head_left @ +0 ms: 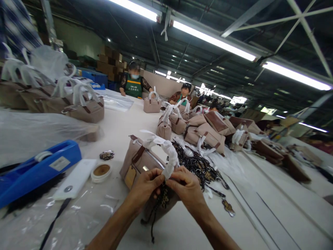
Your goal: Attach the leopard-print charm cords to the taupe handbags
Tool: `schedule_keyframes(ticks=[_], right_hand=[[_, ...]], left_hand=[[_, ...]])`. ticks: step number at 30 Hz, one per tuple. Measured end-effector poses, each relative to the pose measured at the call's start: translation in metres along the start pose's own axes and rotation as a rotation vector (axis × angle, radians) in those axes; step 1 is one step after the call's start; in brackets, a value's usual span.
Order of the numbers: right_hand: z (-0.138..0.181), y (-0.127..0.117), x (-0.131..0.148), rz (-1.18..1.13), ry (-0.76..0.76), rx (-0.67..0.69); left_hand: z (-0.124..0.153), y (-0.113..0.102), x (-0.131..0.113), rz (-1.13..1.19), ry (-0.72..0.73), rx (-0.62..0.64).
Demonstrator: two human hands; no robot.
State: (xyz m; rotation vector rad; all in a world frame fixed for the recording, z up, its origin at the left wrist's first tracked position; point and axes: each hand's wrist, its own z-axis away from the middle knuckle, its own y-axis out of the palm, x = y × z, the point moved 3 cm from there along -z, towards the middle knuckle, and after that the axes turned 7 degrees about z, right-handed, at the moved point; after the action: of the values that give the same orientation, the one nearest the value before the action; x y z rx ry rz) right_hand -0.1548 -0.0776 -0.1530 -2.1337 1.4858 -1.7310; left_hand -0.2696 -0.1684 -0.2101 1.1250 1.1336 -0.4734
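A beige handbag (139, 159) with brown trim and a tan tag lies on the white table (125, 121) in front of me. Its handle (166, 149) is wrapped in white paper. My left hand (147, 184) and my right hand (187, 185) meet at the near end of that handle, fingers pinched closed on it and on a dark leopard-patterned strap (162, 201) that hangs below the bag. A pile of similar patterned straps (200, 166) lies just beyond my right hand.
A blue tape dispenser (36, 168), a white flat device (75, 178) and a roll of tape (101, 172) lie at left on clear plastic sheets. Several more wrapped handbags (85, 107) stand left and ahead (205, 133). Two seated people (134, 83) work at the far end.
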Motion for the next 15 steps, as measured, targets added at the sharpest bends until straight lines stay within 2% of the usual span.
schedule_keyframes(ticks=[5, 8, 10, 11, 13, 14, 15], right_hand=[[0.0, 0.003, -0.006, -0.036, 0.015, -0.115], [0.001, -0.004, -0.01, -0.038, 0.03, -0.133], [0.006, -0.008, -0.014, -0.031, 0.085, -0.131], [0.01, -0.01, -0.015, -0.044, 0.13, -0.131], [0.02, -0.009, -0.018, -0.106, 0.217, -0.124], [0.026, -0.008, -0.018, -0.148, 0.242, -0.116], [0.03, -0.006, -0.017, -0.192, 0.248, -0.108]], left_hand=[[-0.004, -0.004, -0.004, -0.007, -0.047, 0.064], [-0.008, -0.003, -0.005, -0.098, -0.019, 0.045], [-0.005, -0.001, -0.007, -0.23, 0.041, -0.014], [-0.001, 0.0, -0.01, -0.329, 0.121, -0.084], [0.011, 0.005, -0.019, -0.563, 0.388, -0.232], [0.019, 0.01, -0.023, -0.674, 0.538, -0.263], [0.026, 0.016, -0.025, -0.768, 0.665, -0.24]])
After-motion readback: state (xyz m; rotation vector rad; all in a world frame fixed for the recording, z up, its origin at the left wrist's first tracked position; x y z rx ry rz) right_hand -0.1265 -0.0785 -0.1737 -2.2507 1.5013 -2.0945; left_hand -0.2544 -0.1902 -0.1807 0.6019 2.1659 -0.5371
